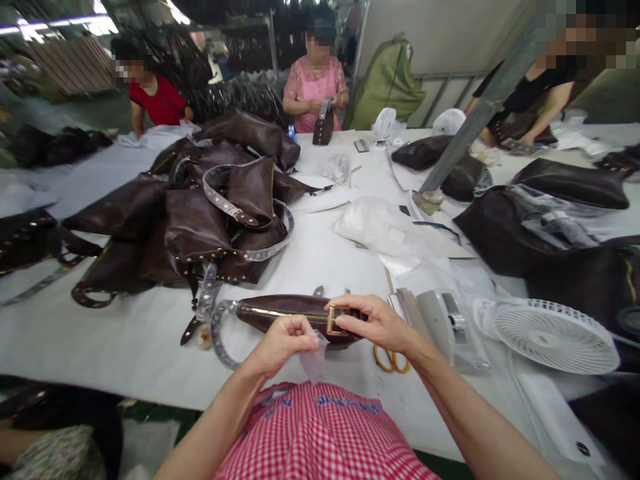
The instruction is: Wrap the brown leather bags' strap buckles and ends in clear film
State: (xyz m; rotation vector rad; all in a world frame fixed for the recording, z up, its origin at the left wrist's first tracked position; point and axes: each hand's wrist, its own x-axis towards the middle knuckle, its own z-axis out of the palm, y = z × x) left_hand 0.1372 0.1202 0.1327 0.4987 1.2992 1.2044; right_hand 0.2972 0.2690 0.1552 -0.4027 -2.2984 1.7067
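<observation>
A dark brown leather handbag (285, 305) with a gold zip lies on the table right in front of me. At its right end, my right hand (373, 321) grips the gold buckle (332, 321), thumb and fingers closed around it. My left hand (289, 341) is pinched on a small piece of clear plastic film (313, 360), just left of the buckle and in front of the bag. A strap wrapped in clear plastic (220, 333) curves off the bag's left end.
A heap of brown handbags (195, 220) covers the table's left side. To my right are yellow-handled scissors (391, 360), a grey tape dispenser (443, 327) and a white fan (555, 333). A slanted metal post (470, 127) rises beyond. Co-workers sit across the table, one in a pink apron (316, 93).
</observation>
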